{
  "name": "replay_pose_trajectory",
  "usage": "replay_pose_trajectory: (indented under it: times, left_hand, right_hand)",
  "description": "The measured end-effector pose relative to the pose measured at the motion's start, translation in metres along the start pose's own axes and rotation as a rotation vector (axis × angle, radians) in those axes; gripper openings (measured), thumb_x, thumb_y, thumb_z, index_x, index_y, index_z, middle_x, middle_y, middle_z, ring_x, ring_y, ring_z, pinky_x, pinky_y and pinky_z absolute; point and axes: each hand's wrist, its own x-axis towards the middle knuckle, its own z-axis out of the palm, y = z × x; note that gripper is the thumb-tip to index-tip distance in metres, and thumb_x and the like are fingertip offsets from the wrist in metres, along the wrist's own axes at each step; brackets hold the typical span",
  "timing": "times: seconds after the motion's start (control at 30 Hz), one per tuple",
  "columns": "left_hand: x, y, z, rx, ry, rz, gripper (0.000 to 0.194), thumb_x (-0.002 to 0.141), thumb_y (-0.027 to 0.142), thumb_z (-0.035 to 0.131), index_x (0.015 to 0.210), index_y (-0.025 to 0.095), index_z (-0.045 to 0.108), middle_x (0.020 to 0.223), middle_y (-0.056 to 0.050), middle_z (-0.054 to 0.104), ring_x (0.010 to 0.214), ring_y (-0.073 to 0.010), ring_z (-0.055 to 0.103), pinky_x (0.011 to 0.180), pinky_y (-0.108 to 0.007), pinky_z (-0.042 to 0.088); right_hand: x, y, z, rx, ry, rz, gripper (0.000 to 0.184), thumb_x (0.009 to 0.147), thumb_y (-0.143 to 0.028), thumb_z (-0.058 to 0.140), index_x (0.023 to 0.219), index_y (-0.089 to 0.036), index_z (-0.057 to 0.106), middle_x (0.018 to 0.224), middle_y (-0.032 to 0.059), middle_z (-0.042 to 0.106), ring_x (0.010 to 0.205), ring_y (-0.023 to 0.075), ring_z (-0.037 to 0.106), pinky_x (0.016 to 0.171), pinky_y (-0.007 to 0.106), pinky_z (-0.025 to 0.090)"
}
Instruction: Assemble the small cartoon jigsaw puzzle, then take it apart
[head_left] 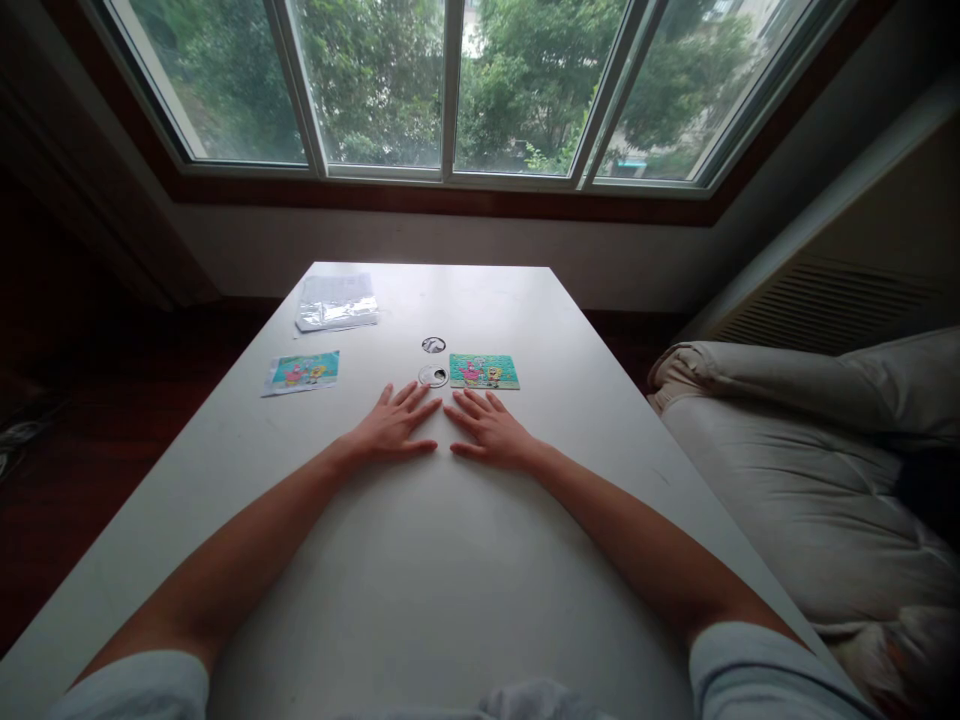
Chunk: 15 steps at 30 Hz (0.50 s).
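Puzzle [484,371] lies flat on my desk [480,560], toward the far edge and nearer the right edge than the left. My left hand [394,422] and right hand [491,430] are spread palm down, grasping nothing. To rest them well, I'd press lightly and hold my right fingertips clear of the puzzle; they're so close I can't tell whether they touch. A similar printed sheet [306,371] lies near the left edge.

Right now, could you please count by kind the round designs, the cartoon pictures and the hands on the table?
Round black-and-white designs: 2
Cartoon jigsaw puzzle: 1
Cartoon sheet: 1
Left hand: 1
Right hand: 1
Total: 6
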Motion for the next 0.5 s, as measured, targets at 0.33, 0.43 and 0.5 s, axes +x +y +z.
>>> replay_pose_trajectory:
  times: [0.33,0.43,0.5]
  left_hand:
    - [-0.0006,-0.0006,-0.0009,-0.008,-0.01,-0.007,0.085,0.093,0.079,0.032,0.163,0.035,0.018,0.171,-0.006,0.004,0.157,-0.0351,0.006,0.123,-0.063,0.006]
    - [-0.0006,-0.0006,-0.0015,-0.007,-0.013,-0.011,0.084,0.093,0.079,0.032,0.163,0.035,0.018,0.171,-0.005,0.004,0.157,-0.0346,0.007,0.123,-0.063,0.007]
    - [-0.0005,-0.0005,-0.0019,-0.008,-0.015,-0.013,0.083,0.093,0.079,0.032,0.163,0.035,0.018,0.171,-0.005,0.004,0.157,-0.0344,0.007,0.123,-0.062,0.007]
  right_hand:
    - [0.0007,0.001,0.0009,0.002,0.016,-0.001,0.079,0.097,-0.073,0.032,0.162,-0.029,0.024,0.169,0.0085,0.016,0.157,0.0315,0.012,0.125,0.055,0.01]
    - [0.0009,0.0003,-0.0005,0.001,0.012,0.001,0.079,0.098,-0.072,0.033,0.162,-0.029,0.024,0.169,0.0089,0.017,0.157,0.0312,0.013,0.125,0.055,0.01]
    - [0.0011,-0.0001,-0.0013,0.001,0.006,0.005,0.078,0.098,-0.072,0.033,0.162,-0.029,0.024,0.169,0.0085,0.016,0.157,0.0312,0.012,0.125,0.055,0.01]
